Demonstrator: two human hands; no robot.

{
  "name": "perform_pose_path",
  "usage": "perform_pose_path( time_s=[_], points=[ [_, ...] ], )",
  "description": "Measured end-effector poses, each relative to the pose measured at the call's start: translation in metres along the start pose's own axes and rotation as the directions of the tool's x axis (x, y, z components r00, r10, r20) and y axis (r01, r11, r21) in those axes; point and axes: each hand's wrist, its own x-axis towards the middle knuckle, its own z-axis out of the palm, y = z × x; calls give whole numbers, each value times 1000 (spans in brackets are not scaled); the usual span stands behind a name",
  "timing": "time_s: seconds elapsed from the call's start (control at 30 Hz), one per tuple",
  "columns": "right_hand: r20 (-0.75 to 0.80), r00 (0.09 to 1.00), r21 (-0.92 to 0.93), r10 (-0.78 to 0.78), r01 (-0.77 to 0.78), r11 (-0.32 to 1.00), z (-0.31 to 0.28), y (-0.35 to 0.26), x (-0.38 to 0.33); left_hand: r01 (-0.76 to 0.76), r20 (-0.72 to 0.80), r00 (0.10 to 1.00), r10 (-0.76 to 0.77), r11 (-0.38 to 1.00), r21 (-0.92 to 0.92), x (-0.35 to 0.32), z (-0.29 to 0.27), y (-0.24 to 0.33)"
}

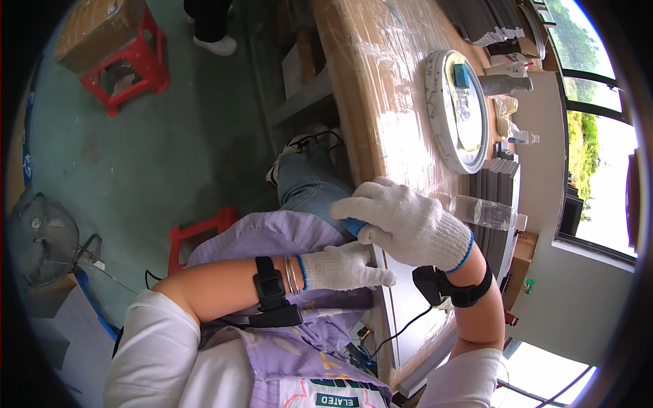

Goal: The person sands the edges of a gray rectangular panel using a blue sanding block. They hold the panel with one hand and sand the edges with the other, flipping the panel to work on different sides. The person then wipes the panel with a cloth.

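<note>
- The right grip (408, 221) is closed in a pinch on a blue piece (353, 226), held between the fingertips and the thumb.
- The blue piece is partly hidden by the glove; its full shape cannot be told.
- It sits at the picture-left end of the right grip, above the left grip (340, 267) in the view and apart from it.
- The left grip has its thumb reaching out to the near edge of a white panel (411, 309); whether it grasps that edge cannot be told.
- The white panel lies at the counter (401, 129), below the right grip in the view.
- Both grips wear white knit gloves with blue cuffs.
- A clear bottle (481, 212) lies just beside the right grip, near its cuff.
- Next to the bottle is a stack of grey boards (493, 178).
- Farther up the counter, a round tray (437, 126) carries a blue-green block (462, 75), well apart from both grips.
- Over on the floor, at the picture's left, are a fan (42, 238) and a red stool (144, 75) bearing a box (95, 34).
</note>
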Motion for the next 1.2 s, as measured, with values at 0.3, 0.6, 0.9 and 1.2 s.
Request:
perform_pose_path(
  time_s=[0.3, 0.6, 0.9, 1.2],
  points=[
    [50, 998, 47, 38, -40, 998, -6, 2, -1, 0, 9, 1000, 0, 1000, -29, -3, -2, 8],
    [-432, 867, 279, 247, -132, 951, -19, 18, -46, 15, 94, 995, -9, 998, -59, -15, 4, 41],
    [-281, 739, 915, 612, 14, 403, -22, 67, -116, -139, 78, 986, 145, 987, -75, -27, 33, 58],
    [-200, 827, 927, 525, -13, 374, -14, 69, -107, -107, 102, 989, 110, 994, -30, -28, 33, 64]
  ],
)
